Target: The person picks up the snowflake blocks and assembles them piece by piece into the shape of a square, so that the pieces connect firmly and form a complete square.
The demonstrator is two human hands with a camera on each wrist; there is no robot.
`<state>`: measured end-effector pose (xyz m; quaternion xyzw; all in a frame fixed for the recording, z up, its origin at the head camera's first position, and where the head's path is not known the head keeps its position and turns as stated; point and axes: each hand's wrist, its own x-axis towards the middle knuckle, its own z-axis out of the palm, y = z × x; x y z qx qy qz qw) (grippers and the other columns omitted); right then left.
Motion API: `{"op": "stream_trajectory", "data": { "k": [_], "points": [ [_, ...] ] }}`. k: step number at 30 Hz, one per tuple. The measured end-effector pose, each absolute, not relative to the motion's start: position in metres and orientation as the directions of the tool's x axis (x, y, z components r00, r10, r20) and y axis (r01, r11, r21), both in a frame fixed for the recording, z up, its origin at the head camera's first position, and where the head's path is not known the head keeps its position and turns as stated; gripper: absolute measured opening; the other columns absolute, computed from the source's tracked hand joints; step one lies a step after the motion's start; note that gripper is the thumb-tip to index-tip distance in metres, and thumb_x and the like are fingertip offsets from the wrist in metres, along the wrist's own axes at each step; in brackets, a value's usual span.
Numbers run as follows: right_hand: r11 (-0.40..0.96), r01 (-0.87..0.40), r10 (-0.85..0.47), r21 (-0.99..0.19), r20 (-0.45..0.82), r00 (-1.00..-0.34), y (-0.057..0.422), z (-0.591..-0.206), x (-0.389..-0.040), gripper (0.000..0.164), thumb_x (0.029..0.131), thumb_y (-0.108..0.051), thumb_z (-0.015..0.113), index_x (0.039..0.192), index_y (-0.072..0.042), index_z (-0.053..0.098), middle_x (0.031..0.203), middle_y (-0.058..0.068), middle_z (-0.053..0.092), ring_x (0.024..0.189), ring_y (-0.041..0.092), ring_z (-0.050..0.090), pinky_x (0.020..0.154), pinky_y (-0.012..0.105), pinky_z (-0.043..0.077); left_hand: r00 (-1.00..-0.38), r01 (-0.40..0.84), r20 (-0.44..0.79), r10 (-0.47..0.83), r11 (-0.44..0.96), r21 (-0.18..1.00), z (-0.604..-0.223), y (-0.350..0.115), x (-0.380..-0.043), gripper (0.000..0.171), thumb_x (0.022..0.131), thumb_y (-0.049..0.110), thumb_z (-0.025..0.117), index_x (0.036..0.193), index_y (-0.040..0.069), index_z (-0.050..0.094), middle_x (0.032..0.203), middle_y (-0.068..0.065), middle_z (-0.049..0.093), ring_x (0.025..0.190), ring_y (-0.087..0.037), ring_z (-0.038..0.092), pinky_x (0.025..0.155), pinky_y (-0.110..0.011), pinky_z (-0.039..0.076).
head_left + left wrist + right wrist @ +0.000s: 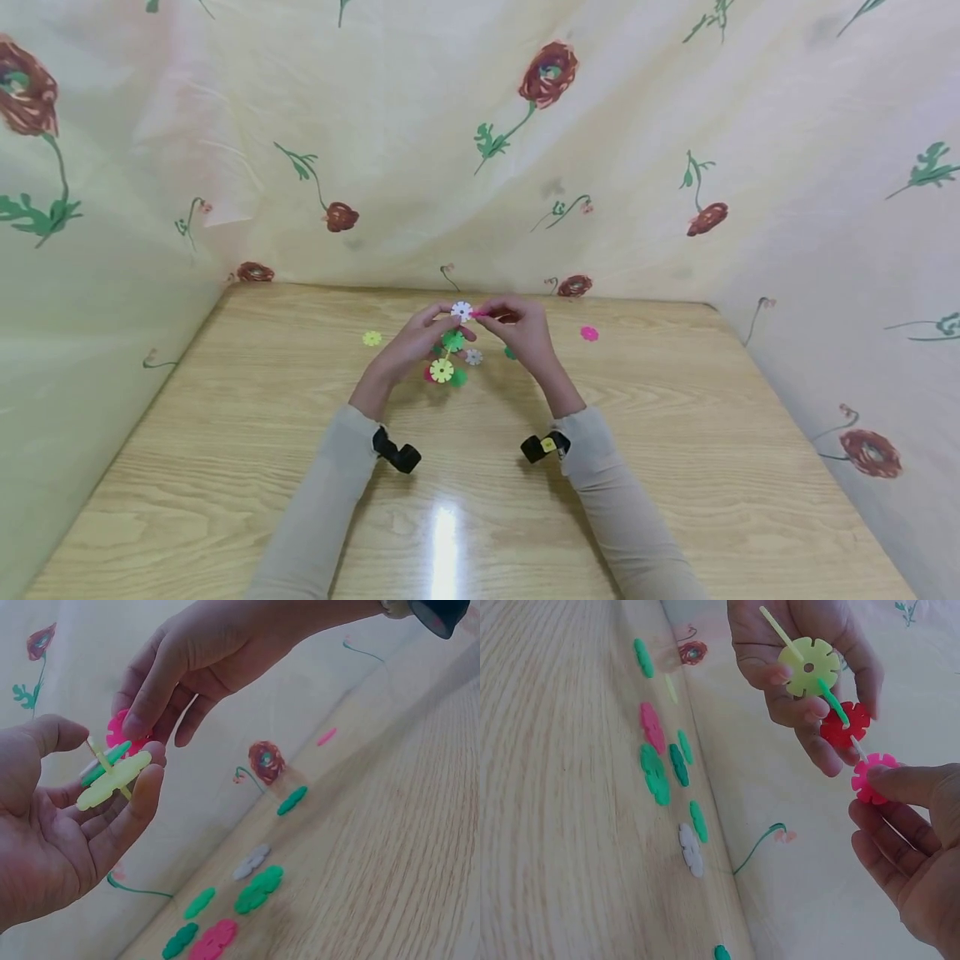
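Observation:
My left hand holds a chain of notched plastic discs slotted into one another. In it show a yellow disc, a red disc, a green disc and a white disc. My right hand pinches a pink notched disc between thumb and fingers, its edge right at the white disc. Both hands are raised over the table, close together. In the left wrist view, the chain's yellow disc partly covers the green and white ones behind it.
Loose discs lie on the wooden table: a yellow one at left, a pink one at right, a white one and several green ones beneath the hands. A flowered cloth hangs round the table's back and sides.

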<state>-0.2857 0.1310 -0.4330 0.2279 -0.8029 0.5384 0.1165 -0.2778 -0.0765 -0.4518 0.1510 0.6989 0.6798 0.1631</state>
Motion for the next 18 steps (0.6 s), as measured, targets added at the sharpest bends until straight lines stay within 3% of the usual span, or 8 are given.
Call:
{"op": "stream_trajectory", "data": {
  "k": [3, 5, 11, 18],
  "points": [
    [0.305, -0.487, -0.266, -0.819, 0.417, -0.869, 0.129, -0.421, -0.277, 0.012, 0.092, -0.001, 0.074, 0.1, 0.008, 0.075, 0.101, 0.025, 0.074, 0.088, 0.028, 0.07, 0.084, 0.046, 0.059, -0.909, -0.039, -0.041, 0.416, 0.014, 0.999, -0.452, -0.074, -0.278, 0.032, 0.111, 0.035, 0.041, 0.127, 0.009, 0.05, 0.109, -0.009, 0.074, 0.086, -0.027, 0.071, 0.06, -0.024, 0.044],
    [0.303, -0.473, -0.282, -0.827, 0.396, -0.874, 0.126, -0.413, -0.27, 0.013, 0.091, 0.002, 0.072, 0.1, 0.011, 0.073, 0.101, 0.028, 0.073, 0.089, 0.032, 0.069, 0.085, 0.047, 0.059, -0.91, -0.052, -0.046, 0.413, -0.004, 0.999, -0.453, -0.073, -0.279, 0.029, 0.112, 0.034, 0.038, 0.125, 0.012, 0.051, 0.103, -0.006, 0.073, 0.079, -0.02, 0.07, 0.057, -0.022, 0.044],
    [0.296, -0.462, -0.299, -0.836, 0.379, -0.876, 0.125, -0.415, -0.269, 0.012, 0.091, 0.002, 0.072, 0.1, 0.011, 0.073, 0.102, 0.028, 0.073, 0.091, 0.032, 0.069, 0.081, 0.025, 0.057, -0.906, -0.083, -0.049, 0.421, -0.063, 0.995, -0.455, -0.073, -0.279, 0.026, 0.113, 0.03, 0.036, 0.124, 0.011, 0.047, 0.096, -0.004, 0.068, 0.069, -0.013, 0.068, 0.057, -0.023, 0.054],
    [0.256, -0.508, -0.285, -0.823, 0.438, -0.853, 0.123, -0.416, -0.267, 0.009, 0.09, 0.006, 0.073, 0.096, 0.013, 0.074, 0.097, 0.029, 0.073, 0.084, 0.027, 0.07, 0.076, 0.02, 0.057, -0.901, -0.078, -0.036, 0.432, -0.079, 0.994, -0.455, -0.074, -0.278, 0.024, 0.112, 0.031, 0.037, 0.122, 0.011, 0.046, 0.105, -0.018, 0.066, 0.068, -0.016, 0.067, 0.056, -0.023, 0.053]
  ]
}}
